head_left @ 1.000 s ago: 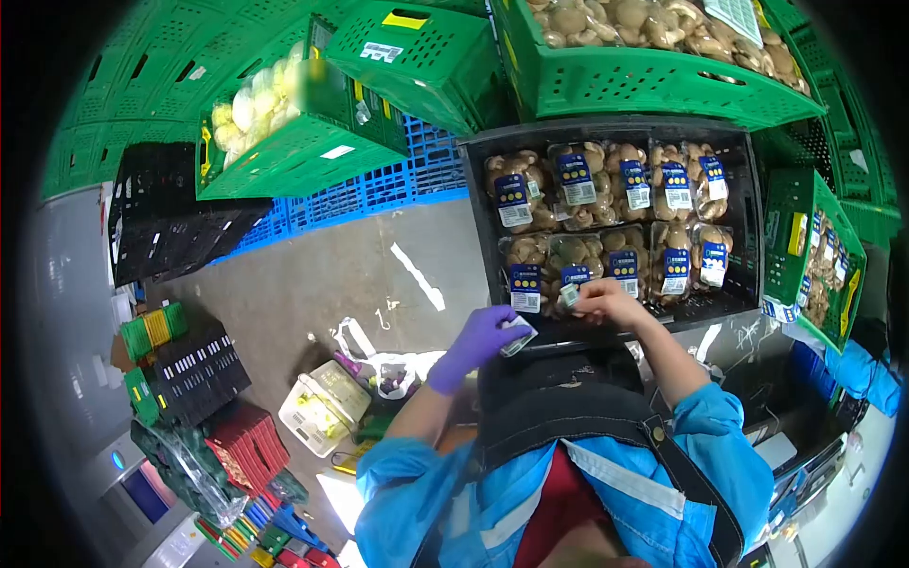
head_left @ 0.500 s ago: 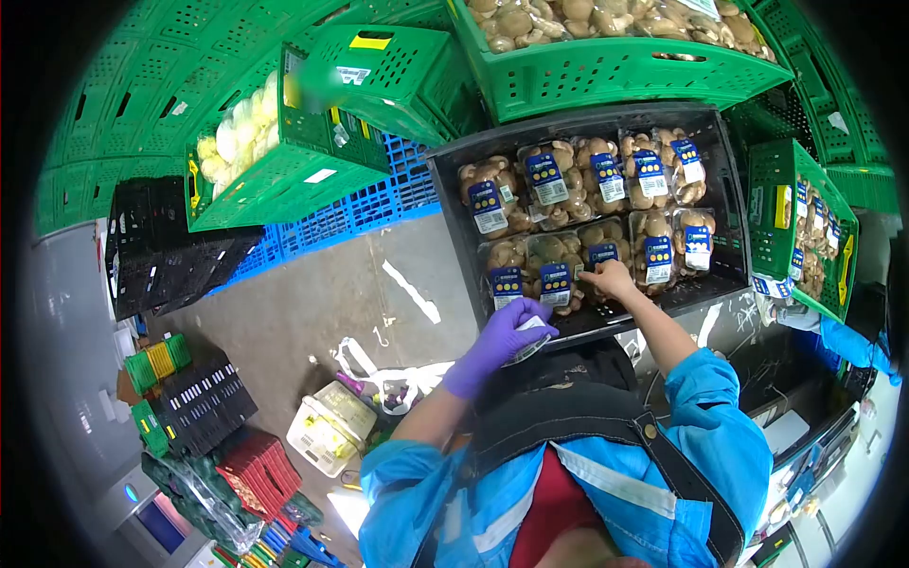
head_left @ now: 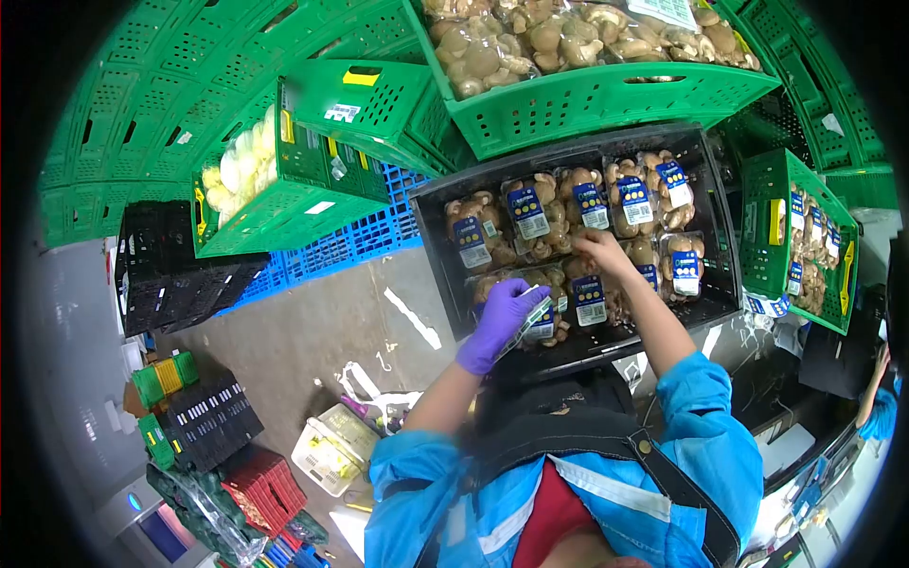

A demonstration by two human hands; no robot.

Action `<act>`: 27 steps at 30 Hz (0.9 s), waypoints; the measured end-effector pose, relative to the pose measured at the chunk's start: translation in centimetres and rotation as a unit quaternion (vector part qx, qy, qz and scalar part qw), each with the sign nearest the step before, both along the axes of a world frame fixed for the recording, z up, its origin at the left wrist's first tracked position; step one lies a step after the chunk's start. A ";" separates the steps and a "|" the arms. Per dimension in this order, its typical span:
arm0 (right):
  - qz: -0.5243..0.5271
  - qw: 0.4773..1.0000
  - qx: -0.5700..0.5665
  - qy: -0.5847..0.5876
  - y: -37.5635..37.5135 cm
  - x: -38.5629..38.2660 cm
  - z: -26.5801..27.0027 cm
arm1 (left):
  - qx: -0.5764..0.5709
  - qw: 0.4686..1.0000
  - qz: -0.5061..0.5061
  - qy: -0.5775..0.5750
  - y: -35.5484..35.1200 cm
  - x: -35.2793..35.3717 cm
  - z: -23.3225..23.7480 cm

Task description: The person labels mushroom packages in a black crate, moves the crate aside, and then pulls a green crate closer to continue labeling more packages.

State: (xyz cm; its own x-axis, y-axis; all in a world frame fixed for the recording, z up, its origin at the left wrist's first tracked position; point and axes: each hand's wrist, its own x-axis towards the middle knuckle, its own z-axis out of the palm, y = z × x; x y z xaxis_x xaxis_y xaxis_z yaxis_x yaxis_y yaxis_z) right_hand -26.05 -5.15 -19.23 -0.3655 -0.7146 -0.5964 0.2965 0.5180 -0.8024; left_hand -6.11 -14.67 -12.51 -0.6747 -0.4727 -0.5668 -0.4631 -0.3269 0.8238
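Note:
My left hand (head_left: 500, 324), in a purple glove, grips a small stack of white labels (head_left: 533, 317) over the near left part of a black crate (head_left: 435, 248). In that crate lie two rows of clear-wrapped packs of brown mushrooms (head_left: 484, 206), bearing blue and white labels. My bare right hand (head_left: 603, 253) reaches in between the rows, its fingers drawn together at the lower end of a far-row mushroom pack (head_left: 589, 201). Whatever the fingertips pinch, if anything, is too small to make out. Part of the near row is hidden by my hands and forearm.
Behind the black crate stands a green crate of mushrooms (head_left: 606, 90). Another green crate (head_left: 765, 204) with labelled packs is at the right. Pale vegetables (head_left: 248, 156) fill a green crate at left, near a blue pallet (head_left: 333, 251). At far right a person's arm (head_left: 873, 388) shows.
My right hand has moved from a near-row pack up to the far row. My left hand with the labels has come forward over the crate's near edge. The view has shifted slightly.

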 end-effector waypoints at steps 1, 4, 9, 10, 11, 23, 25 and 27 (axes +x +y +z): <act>0.003 0.999 0.032 -0.039 -0.8 -0.5 -0.4 | 0.019 1.000 0.024 -0.004 0.0 0.0 -0.4; 0.138 0.969 -0.018 -0.203 -2.3 0.6 2.2 | 0.036 0.996 0.078 0.004 -0.5 -1.1 -0.6; 0.101 0.985 -0.056 -0.125 -1.9 0.9 2.8 | 0.044 0.996 0.077 0.031 -1.7 -2.7 -1.6; 0.034 0.994 -0.021 -0.102 -2.3 0.1 2.2 | 0.077 0.991 0.094 0.050 -1.8 -3.1 -1.1; -0.012 0.994 -0.015 -0.106 -2.3 -1.5 -0.6 | 0.075 0.995 0.046 0.047 -2.5 -2.5 -2.8; 0.047 0.984 0.125 0.117 -3.0 -4.8 -1.8 | -0.063 0.998 0.016 -0.010 -2.6 -6.9 -3.6; 0.018 0.991 0.012 -0.135 -1.0 -4.2 0.2 | -0.038 0.999 0.025 0.013 -2.2 -8.6 -3.9; 0.042 0.988 -0.048 -0.138 0.3 -3.9 0.9 | 0.037 0.998 0.042 0.037 -1.8 -10.3 -4.7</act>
State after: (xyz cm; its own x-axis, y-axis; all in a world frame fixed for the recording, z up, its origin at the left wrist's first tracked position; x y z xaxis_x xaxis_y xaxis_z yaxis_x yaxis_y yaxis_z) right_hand -29.96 -4.81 -18.30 -0.1359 -0.7938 -0.5928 0.4696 0.4753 -0.7440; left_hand -16.41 -16.45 -17.22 -0.6760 -0.4882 -0.5520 -0.3701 -0.4229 0.8271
